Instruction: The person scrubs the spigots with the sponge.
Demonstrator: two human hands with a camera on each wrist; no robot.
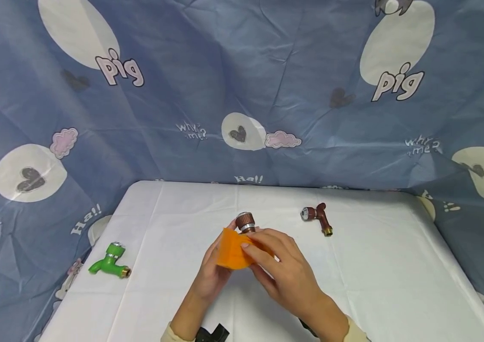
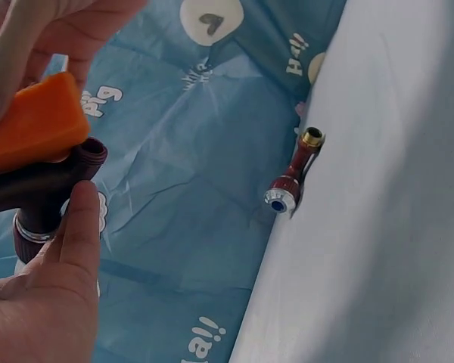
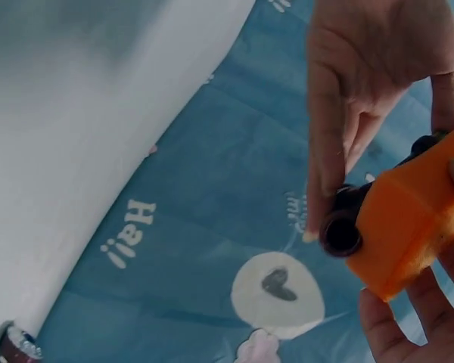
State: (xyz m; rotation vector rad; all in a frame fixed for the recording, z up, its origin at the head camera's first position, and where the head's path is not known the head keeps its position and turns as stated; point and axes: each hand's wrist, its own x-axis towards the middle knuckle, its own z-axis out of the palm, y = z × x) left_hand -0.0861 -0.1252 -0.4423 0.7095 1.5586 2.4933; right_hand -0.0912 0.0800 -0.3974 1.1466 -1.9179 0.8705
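My left hand (image 1: 213,275) grips a dark brown faucet (image 1: 246,221) above the table, its ribbed knob facing away from me. In the left wrist view, the faucet's spout (image 2: 94,151) sticks out beside the left fingertips. An orange sponge (image 1: 234,251) is pinched in my right hand (image 1: 286,270), thumb on the near side. The sponge lies along the faucet's body and covers much of it, as the right wrist view also shows, where the faucet's open end (image 3: 340,234) pokes out past the sponge.
A green faucet (image 1: 111,262) lies at the table's left. Farther back on the right lies another brown faucet (image 1: 319,218) with a brass end. White cloth covers the table (image 1: 173,213), and a blue printed curtain (image 1: 173,95) hangs behind it.
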